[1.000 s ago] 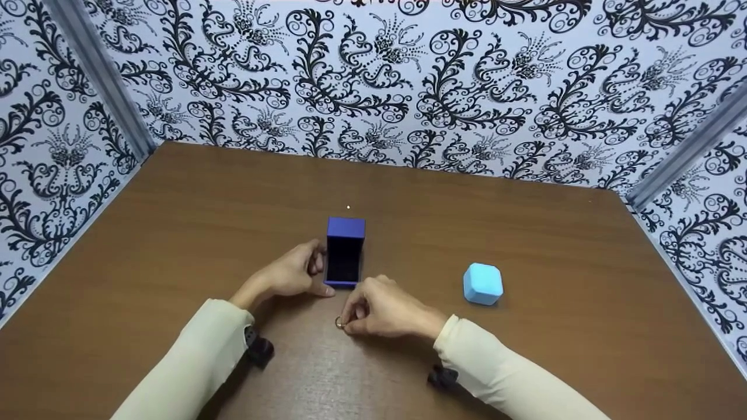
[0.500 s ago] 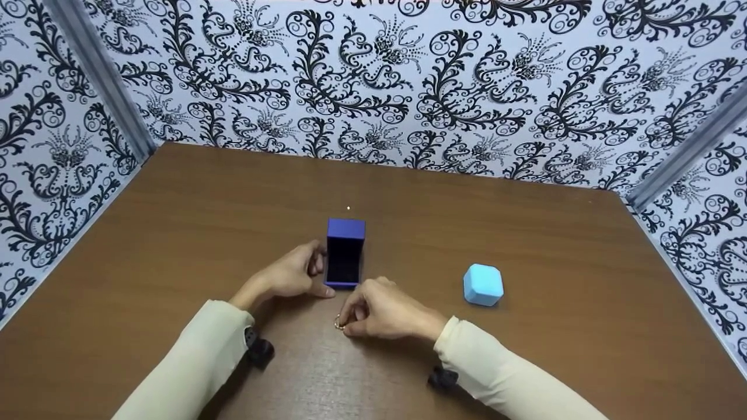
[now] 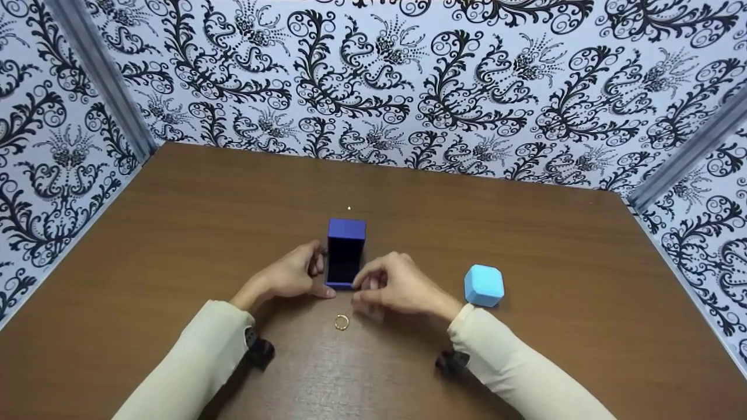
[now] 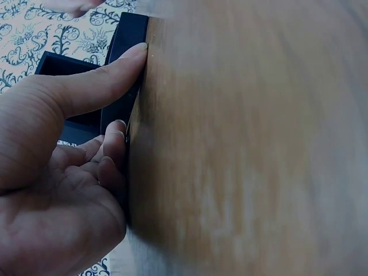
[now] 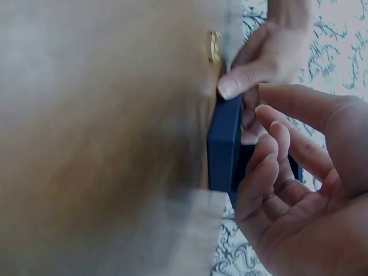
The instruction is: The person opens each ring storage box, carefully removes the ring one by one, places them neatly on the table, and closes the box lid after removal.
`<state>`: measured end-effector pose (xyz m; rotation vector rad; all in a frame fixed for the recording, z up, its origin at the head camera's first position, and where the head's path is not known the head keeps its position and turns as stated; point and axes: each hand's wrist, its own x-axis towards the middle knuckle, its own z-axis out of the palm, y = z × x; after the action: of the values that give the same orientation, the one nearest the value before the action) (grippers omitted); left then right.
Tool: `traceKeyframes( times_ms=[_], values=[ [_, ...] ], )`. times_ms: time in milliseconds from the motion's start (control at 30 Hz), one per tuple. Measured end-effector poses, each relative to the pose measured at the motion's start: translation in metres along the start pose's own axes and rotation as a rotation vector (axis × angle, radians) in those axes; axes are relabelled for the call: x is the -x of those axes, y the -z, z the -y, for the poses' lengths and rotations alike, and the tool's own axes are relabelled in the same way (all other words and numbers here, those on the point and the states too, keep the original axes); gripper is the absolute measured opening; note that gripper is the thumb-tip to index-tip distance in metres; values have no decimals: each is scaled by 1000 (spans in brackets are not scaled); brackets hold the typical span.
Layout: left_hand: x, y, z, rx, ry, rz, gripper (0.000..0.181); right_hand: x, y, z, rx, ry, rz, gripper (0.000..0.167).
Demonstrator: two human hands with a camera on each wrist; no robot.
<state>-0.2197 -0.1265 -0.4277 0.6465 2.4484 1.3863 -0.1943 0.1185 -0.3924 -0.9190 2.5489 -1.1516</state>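
Gold-coloured metal ring [image 5: 213,47], round, lies on the brown wood-look tabletop [image 3: 525,233] in front of the open dark-blue, squarish box with a black inside [image 3: 347,229]. Nothing holds the ring.

Key relation: ring vs. the two thumbs. In the head view it sits on the wearer's side of both, in the gap between them: down and left from the right thumb, down and slightly right from the left thumb. Near each, touching neither. Nearer hand: too close to call. Ring has no long axis; box runs away from the wearer, its opening facing them, lid standing up at the far side. So the ring lies just off the box's near edge, apart from it.

Left hand [image 3: 292,271] grasps the box: thumb on the near edge at its left corner, fingers curled along the left side. Right hand [image 3: 400,286] is by the box's near right corner, fingers loosely bent, thumb apart from them, grasping nothing. Whether its index fingertip touches the box, can't tell.

Light-blue cube with rounded corners [image 3: 484,286] stands on the tabletop to the right, beyond the right hand, near it, touching nothing but the tabletop.
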Motion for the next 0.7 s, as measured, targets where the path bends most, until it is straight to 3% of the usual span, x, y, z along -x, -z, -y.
traceKeyframes(
  times_ms=[467,700],
  values=[
    [1,0,0,-9,-9,-10,58,-17,24,-19,-198,-127,-291,27],
    [1,0,-2,-11,2,-4,55,-26,24,-24,-265,-163,-363,34]
  ],
)
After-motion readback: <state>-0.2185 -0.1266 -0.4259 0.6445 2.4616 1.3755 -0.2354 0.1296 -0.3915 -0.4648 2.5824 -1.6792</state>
